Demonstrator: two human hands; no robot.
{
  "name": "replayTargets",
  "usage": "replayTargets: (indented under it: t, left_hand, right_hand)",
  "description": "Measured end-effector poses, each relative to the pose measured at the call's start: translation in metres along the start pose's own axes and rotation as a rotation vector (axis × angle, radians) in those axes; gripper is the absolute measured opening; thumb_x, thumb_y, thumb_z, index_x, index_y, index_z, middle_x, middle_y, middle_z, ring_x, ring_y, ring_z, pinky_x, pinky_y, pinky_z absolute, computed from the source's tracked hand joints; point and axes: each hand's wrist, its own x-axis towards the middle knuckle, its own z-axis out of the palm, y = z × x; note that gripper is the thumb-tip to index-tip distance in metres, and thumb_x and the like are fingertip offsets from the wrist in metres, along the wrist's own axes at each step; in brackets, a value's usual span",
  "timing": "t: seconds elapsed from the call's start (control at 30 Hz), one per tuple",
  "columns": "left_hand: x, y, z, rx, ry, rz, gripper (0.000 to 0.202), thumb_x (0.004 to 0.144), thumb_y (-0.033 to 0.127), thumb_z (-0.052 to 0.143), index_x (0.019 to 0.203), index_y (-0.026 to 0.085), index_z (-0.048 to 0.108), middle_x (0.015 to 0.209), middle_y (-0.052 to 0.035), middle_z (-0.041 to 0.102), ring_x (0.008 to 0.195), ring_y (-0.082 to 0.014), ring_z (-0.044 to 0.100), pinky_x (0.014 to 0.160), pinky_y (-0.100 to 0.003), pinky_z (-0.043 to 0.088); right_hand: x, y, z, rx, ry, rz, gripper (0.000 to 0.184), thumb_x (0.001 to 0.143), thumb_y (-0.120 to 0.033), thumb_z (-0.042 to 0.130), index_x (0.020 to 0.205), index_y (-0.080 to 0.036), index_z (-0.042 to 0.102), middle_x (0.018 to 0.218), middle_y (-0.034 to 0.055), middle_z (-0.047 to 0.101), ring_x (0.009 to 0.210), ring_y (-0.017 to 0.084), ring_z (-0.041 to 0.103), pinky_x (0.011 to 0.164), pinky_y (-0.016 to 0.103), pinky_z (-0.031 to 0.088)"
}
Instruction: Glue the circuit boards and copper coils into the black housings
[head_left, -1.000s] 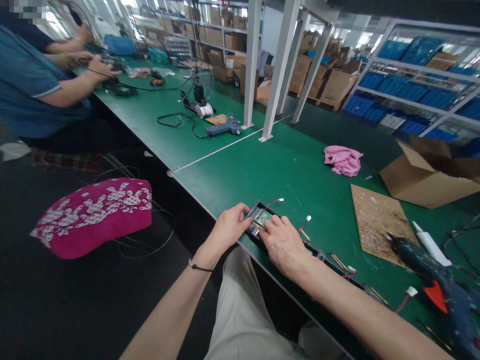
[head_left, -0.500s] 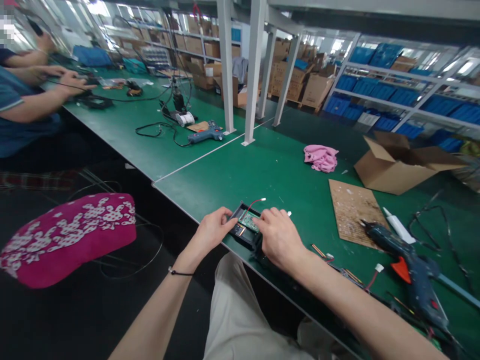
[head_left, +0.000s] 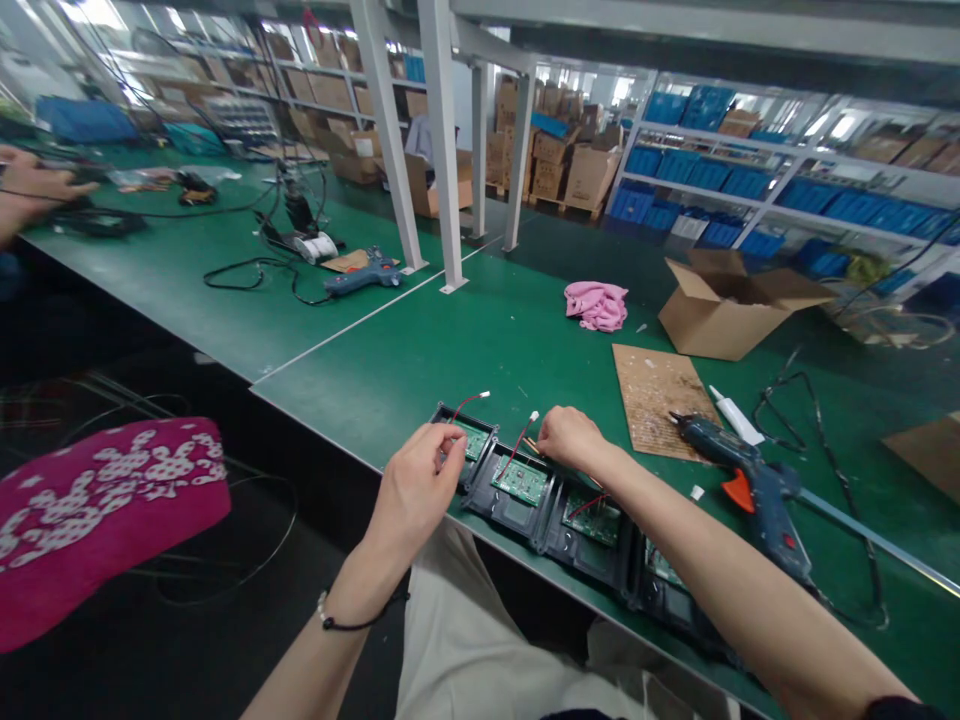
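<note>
Along the bench's near edge stands a row of several black plastic cases (head_left: 504, 503), each holding a green circuit board (head_left: 523, 480). Over the leftmost case, my left hand (head_left: 424, 478) is closed, thumb against the curled fingers; whatever they pinch is hidden. A red wire with a white connector (head_left: 484, 394) rises from that case. At the far side of the second case, my right hand (head_left: 571, 437) is closed with its fingertips at a thin copper-coloured strip (head_left: 531, 446). My right forearm covers part of the cases on the right.
To the right lie a glue gun (head_left: 750, 480), a stained board (head_left: 660, 400) and a white tube (head_left: 736, 415). Behind are a pink cloth (head_left: 596, 305) and an open carton (head_left: 731, 310). Another glue gun (head_left: 365, 277) lies left of the metal posts. A co-worker's hand (head_left: 37, 185) is at far left.
My view has swung right. My right hand has left the leftmost case's board and moved right to the second case, uncovering several cases. My left hand stays at the leftmost case.
</note>
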Motion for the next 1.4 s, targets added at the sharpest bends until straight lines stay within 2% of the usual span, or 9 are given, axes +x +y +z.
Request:
replayTargets:
  t: [0.17, 0.37, 0.6, 0.67, 0.8, 0.93, 1.07, 1.2, 1.4]
  left_hand:
    - [-0.005, 0.018, 0.006, -0.036, -0.041, 0.049, 0.015, 0.087, 0.026, 0.048, 0.086, 0.019, 0.061, 0.076, 0.0007, 0.061, 0.061, -0.0101, 0.051, 0.061, -0.024, 0.040]
    - [0.000, 0.032, 0.021, -0.117, -0.084, 0.082, 0.019, 0.084, 0.029, 0.056, 0.097, 0.017, 0.063, 0.074, -0.0001, 0.061, 0.061, -0.0108, 0.053, 0.061, -0.024, 0.044]
    - [0.006, 0.040, 0.020, -0.061, -0.154, 0.259, 0.011, 0.085, 0.024, 0.056, 0.090, 0.018, 0.064, 0.079, -0.0012, 0.065, 0.071, -0.0123, 0.058, 0.068, -0.025, 0.046]
    - [0.003, 0.036, 0.016, -0.062, -0.113, 0.305, 0.014, 0.086, 0.028, 0.055, 0.087, 0.018, 0.064, 0.081, -0.0019, 0.066, 0.074, -0.0131, 0.059, 0.069, -0.026, 0.047]
    - [-0.006, 0.026, 0.010, -0.027, -0.030, 0.429, 0.013, 0.088, 0.026, 0.054, 0.085, 0.017, 0.064, 0.082, -0.0029, 0.067, 0.078, -0.0139, 0.060, 0.072, -0.028, 0.047]
    - [-0.016, 0.018, 0.011, -0.010, -0.002, 0.564, 0.010, 0.087, 0.019, 0.054, 0.091, 0.017, 0.063, 0.084, -0.0027, 0.068, 0.078, -0.0138, 0.060, 0.073, -0.029, 0.048]
    - [-0.024, 0.011, 0.012, 0.002, -0.003, 0.647, 0.012, 0.087, 0.015, 0.054, 0.095, 0.017, 0.063, 0.083, -0.0029, 0.069, 0.077, -0.0134, 0.060, 0.073, -0.028, 0.050]
    - [-0.032, 0.004, 0.011, 0.013, -0.053, 0.640, 0.018, 0.086, 0.012, 0.053, 0.101, 0.018, 0.061, 0.091, -0.0042, 0.068, 0.086, -0.0148, 0.061, 0.078, -0.031, 0.050]
    - [-0.049, -0.009, 0.009, 0.032, -0.004, 0.504, 0.025, 0.083, 0.010, 0.057, 0.107, 0.018, 0.057, 0.096, -0.0050, 0.066, 0.090, -0.0149, 0.060, 0.082, -0.032, 0.050]
  right_hand:
    - [-0.011, 0.000, -0.007, -0.007, 0.072, 0.021, 0.023, 0.089, -0.035, 0.058, 0.091, -0.012, 0.063, 0.093, 0.0060, 0.067, 0.085, 0.018, 0.064, 0.076, 0.037, 0.052]
    - [-0.055, 0.000, -0.020, 0.067, 0.245, -0.079, 0.020, 0.093, -0.022, 0.044, 0.095, -0.013, 0.062, 0.094, 0.0134, 0.067, 0.087, 0.026, 0.064, 0.072, 0.035, 0.046]
    - [-0.078, -0.001, -0.017, 0.431, 0.266, -0.199, 0.015, 0.091, -0.028, 0.051, 0.092, -0.018, 0.062, 0.094, 0.0064, 0.066, 0.087, 0.018, 0.060, 0.075, 0.028, 0.041]
    - [-0.074, 0.004, -0.014, 0.595, 0.183, -0.179, 0.027, 0.092, -0.038, 0.047, 0.086, -0.017, 0.063, 0.084, 0.0055, 0.067, 0.072, 0.015, 0.060, 0.065, 0.025, 0.043]
    - [-0.066, 0.011, -0.009, 0.901, -0.156, -0.176, 0.045, 0.092, -0.048, 0.037, 0.082, -0.014, 0.065, 0.070, 0.0043, 0.067, 0.047, 0.008, 0.051, 0.042, 0.019, 0.036]
    - [-0.062, 0.012, -0.006, 1.081, -0.358, -0.175, 0.030, 0.085, -0.041, 0.049, 0.081, -0.015, 0.062, 0.073, 0.0017, 0.064, 0.046, 0.005, 0.046, 0.040, 0.016, 0.032]
    - [-0.060, 0.013, -0.002, 1.123, -0.429, -0.185, 0.018, 0.075, -0.035, 0.060, 0.075, -0.016, 0.061, 0.070, -0.0016, 0.061, 0.045, 0.004, 0.043, 0.041, 0.016, 0.031]
    - [-0.058, 0.012, 0.005, 1.036, -0.343, -0.185, 0.020, 0.076, -0.035, 0.061, 0.069, -0.017, 0.060, 0.062, -0.0025, 0.060, 0.044, 0.006, 0.043, 0.039, 0.017, 0.030]
    - [-0.066, -0.007, 0.016, 0.697, 0.017, -0.182, 0.013, 0.083, -0.022, 0.056, 0.072, -0.018, 0.062, 0.065, 0.0003, 0.064, 0.058, 0.012, 0.057, 0.055, 0.023, 0.039]
